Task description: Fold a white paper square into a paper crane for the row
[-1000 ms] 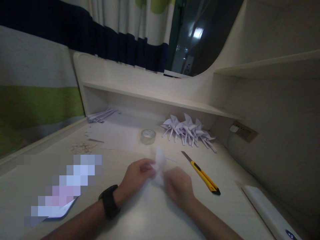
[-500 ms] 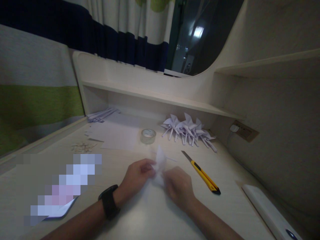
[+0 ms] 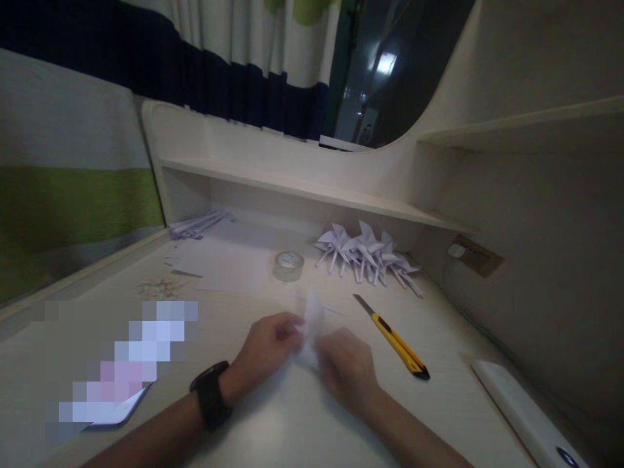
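A small piece of folded white paper (image 3: 312, 325) sits just above the near middle of the pale desk (image 3: 273, 429), pinched between both hands and standing up a little from the desktop. The left hand (image 3: 267, 346) comes in from the left, its fingertips closed on the paper's left edge; a black watch (image 3: 210, 395) wraps the wrist behind it. The right hand (image 3: 347, 370) meets it from the right, fingers curled together over the paper's lower right part, so that the two hands almost touch around it. How the paper is folded is too blurred to tell.

Just to the right of the right hand lies a yellow utility knife (image 3: 396, 341), its blade end pointing up and left, its dark butt nearer the person. Beyond the hands, toward the back of the desk, a roll of clear tape (image 3: 288, 266) lies flat. To its right, under the low shelf (image 3: 312, 188), a cluster of folded white paper pinwheels (image 3: 366, 257) is heaped together. At the back left corner lies a bundle of white paper strips (image 3: 197, 224), and nearer, on the left, a scatter of small pale scraps (image 3: 160, 286). A flat white device (image 3: 526, 416) rests along the desk's right edge, well apart from the hands. On the near left a blurred-out patch covers something lying on the desk. A curtain (image 3: 73, 130) banded in white, navy and green hangs behind
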Demonstrator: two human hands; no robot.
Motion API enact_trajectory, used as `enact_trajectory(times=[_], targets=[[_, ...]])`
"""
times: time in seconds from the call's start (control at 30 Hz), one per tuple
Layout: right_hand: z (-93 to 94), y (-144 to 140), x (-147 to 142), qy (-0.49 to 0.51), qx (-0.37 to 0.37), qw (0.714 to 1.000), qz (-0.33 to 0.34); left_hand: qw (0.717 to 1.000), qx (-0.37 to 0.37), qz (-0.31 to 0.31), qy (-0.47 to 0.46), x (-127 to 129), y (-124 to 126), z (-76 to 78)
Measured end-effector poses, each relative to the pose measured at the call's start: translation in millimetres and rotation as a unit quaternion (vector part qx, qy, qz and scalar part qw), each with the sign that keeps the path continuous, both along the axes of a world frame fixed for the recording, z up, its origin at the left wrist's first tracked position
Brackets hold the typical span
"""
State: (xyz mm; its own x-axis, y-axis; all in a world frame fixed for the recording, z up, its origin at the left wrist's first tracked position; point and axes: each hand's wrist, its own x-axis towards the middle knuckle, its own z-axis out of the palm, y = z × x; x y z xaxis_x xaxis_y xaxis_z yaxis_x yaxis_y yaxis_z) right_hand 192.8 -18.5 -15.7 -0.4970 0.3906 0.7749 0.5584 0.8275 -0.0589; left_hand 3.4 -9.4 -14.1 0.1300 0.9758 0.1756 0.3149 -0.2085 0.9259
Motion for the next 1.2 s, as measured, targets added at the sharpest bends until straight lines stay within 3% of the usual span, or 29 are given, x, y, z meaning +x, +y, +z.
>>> enact_trajectory(times=[0.53,0.97,1.2], targets=[[4.2,-3.4,-2.3,0.006,0.004,1.0,0.011,1.0,0.002,0.017,0.005,3.3,-5.5,3.1],[2.9,-4.9,-4.6,-0.001,0.01,1.0,-0.009,0.998,-0.028,0.023,-0.044,6.6,-6.8,7.1],[4.4,-7.1,-5.4,0.016,0.007,1.0,-0.013,0.998,0.008,0.056,0.021,6.4,-9.2,5.6]])
